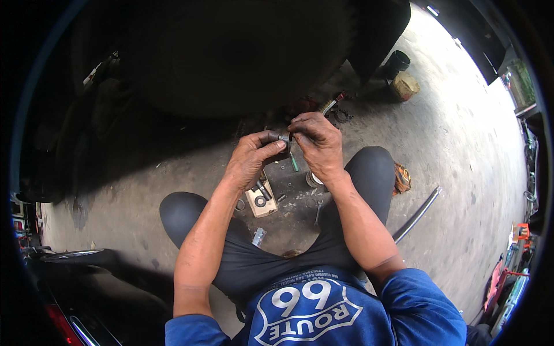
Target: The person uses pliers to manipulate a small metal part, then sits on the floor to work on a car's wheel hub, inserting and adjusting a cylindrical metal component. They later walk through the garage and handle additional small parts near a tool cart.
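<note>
The left hand (252,158)'s grip is clamped on a small, dark, cylindrical metal part (284,139), held up above the grey concrete floor (352,135) between the two hands. The right hand (321,144) has its fingertips drawn together at the part's right end; I cannot tell whether its grip is clamped on the part or on something smaller. Beneath them a slim tool with a green handle (295,164) shows beyond the far right corner of a pale, rectangular tray (267,213). Inside the tray a dark, round ring (261,201) lies toward the near edge, beside dark cylindrical pieces. Off the tray's left edge is a thin, grey ring (240,205); off its right edge, a pale, round container (313,180) and, nearer the person, a grey metal wrench (318,213). Well right, past the right knee, lie a crumpled orange-and-brown cloth (402,179) and a long grey bar (420,213).
</note>
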The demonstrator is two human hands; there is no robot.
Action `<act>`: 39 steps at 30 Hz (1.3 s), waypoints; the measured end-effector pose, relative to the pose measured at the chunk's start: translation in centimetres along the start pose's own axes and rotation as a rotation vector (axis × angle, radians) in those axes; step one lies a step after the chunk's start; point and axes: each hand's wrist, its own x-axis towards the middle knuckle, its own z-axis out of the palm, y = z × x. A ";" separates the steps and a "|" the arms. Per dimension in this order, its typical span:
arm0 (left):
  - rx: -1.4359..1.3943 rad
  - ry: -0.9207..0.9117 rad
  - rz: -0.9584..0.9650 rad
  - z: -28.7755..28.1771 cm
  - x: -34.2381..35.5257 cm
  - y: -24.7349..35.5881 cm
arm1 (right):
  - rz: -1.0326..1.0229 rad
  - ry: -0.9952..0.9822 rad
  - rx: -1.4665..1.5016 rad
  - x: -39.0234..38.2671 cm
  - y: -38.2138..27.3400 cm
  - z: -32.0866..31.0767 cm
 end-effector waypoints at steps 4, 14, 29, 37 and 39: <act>-0.142 -0.044 -0.031 0.0 -0.1 0.1 | 0.146 -0.033 0.065 0.0 -0.2 0.2; -0.662 -0.082 -0.077 -1.1 -0.6 1.0 | 0.425 -0.123 0.422 0.4 -0.6 0.2; -0.738 -0.094 -0.165 -1.9 -0.1 0.8 | 0.505 -0.149 0.696 0.2 -1.0 0.3; -0.563 -0.079 -0.129 -1.8 -0.4 0.7 | 0.489 -0.142 0.588 0.2 -0.5 0.5; -0.543 -0.088 -0.125 -2.0 -0.4 0.7 | 0.497 -0.107 0.602 0.1 -0.5 0.5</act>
